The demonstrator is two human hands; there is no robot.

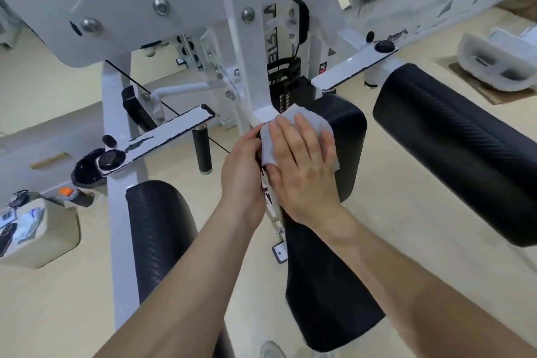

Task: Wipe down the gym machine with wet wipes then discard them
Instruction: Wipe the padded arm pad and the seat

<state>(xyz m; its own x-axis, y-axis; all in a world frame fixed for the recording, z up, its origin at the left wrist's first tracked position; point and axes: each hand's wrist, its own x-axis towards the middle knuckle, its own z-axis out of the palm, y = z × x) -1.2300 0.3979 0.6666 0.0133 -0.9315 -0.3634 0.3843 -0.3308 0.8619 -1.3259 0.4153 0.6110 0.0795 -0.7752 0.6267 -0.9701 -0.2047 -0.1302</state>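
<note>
A white wet wipe (pixel 312 122) lies on the upper part of the black centre pad (pixel 345 136) of the white gym machine (pixel 162 3). My right hand (pixel 302 166) lies flat on the wipe, fingers straight, pressing it against the pad. My left hand (pixel 242 171) is beside it on the left, fingers curled round the pad's left edge and the wipe's edge where the white frame meets the pad. The fingertips of the left hand are hidden.
Black roller pads stand at the lower left (pixel 158 238) and at the right (pixel 453 142). White lever arms (pixel 162 136) stick out on both sides. A beige box (pixel 37 235) with small items sits on the floor at left. Packaging (pixel 494 64) lies at the far right.
</note>
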